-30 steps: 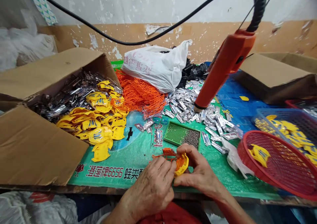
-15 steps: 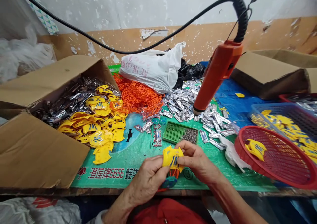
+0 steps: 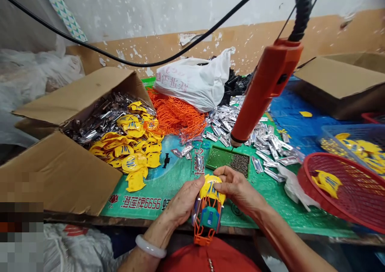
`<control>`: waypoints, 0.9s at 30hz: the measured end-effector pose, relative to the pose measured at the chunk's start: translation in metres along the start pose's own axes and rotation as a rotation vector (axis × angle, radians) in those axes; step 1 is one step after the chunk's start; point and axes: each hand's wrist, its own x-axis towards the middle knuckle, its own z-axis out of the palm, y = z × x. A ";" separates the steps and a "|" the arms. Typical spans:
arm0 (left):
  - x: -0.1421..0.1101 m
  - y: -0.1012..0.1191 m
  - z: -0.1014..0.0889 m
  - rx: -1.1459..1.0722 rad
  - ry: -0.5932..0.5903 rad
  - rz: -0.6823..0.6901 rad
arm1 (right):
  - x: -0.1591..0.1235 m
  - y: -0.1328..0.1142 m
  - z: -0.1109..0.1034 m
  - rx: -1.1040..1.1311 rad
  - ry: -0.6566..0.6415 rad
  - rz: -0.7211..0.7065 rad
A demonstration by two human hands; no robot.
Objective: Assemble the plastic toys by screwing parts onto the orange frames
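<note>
Both hands hold one small toy assembly [image 3: 208, 212] just above the table's near edge: a yellow plastic shell on top, an orange wire-like frame below with a teal block inside it. My left hand [image 3: 183, 201] grips its left side with fingers curled. My right hand [image 3: 239, 189] pinches the yellow shell from the right, fingers closed on it. A white bangle [image 3: 149, 246] sits on my left wrist.
An orange power screwdriver [image 3: 264, 88] hangs on a coiled cable over the table. A green screw tray [image 3: 223, 159] lies just beyond my hands. An open cardboard box [image 3: 60, 171] at left spills yellow shells [image 3: 132, 151] and silver parts. A red basket [image 3: 355, 191] sits at right; orange frames [image 3: 177, 113] and a white bag [image 3: 195, 81] behind.
The assembly has turned upright in my hands: a second ago it lay flat on the mat, now the orange frame hangs down below the yellow shell. The view shifted slightly left.
</note>
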 end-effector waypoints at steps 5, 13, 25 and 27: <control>0.000 -0.004 -0.004 -0.070 -0.010 -0.038 | 0.001 0.004 -0.001 -0.056 0.014 -0.041; 0.000 0.002 0.001 -0.116 0.025 -0.103 | -0.003 0.002 0.009 -0.198 -0.019 -0.116; -0.002 -0.003 0.001 -0.254 0.021 -0.105 | -0.005 0.006 -0.001 -0.608 -0.026 -0.194; -0.002 -0.003 0.001 -0.263 0.046 -0.108 | -0.009 -0.011 -0.008 -0.744 0.100 -0.243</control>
